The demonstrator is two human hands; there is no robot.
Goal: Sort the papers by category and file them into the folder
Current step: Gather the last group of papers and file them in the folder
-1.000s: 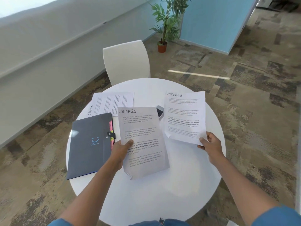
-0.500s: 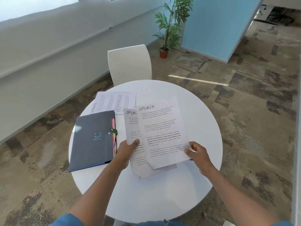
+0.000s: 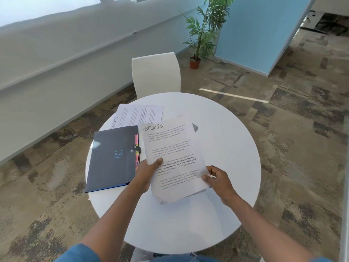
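Observation:
Two printed sheets headed "SPORTS" lie stacked as one pile (image 3: 173, 154) over the round white table (image 3: 226, 148). My left hand (image 3: 147, 172) grips the pile's left edge, thumb on top. My right hand (image 3: 217, 178) pinches its lower right corner. A dark grey closed folder (image 3: 113, 157) with coloured tabs along its right side lies on the table just left of the pile. Another "SPORTS" sheet (image 3: 139, 115) lies flat behind the folder, turned sideways.
A small dark object (image 3: 195, 127) peeks out behind the held pile. A white chair (image 3: 155, 72) stands at the table's far side. A potted plant (image 3: 200, 33) and a blue partition (image 3: 255, 31) stand beyond it. Patterned carpet surrounds the table.
My right hand carried its sheet leftward and laid it over the sheet in my left hand. The two sheets now form one pile held by both hands.

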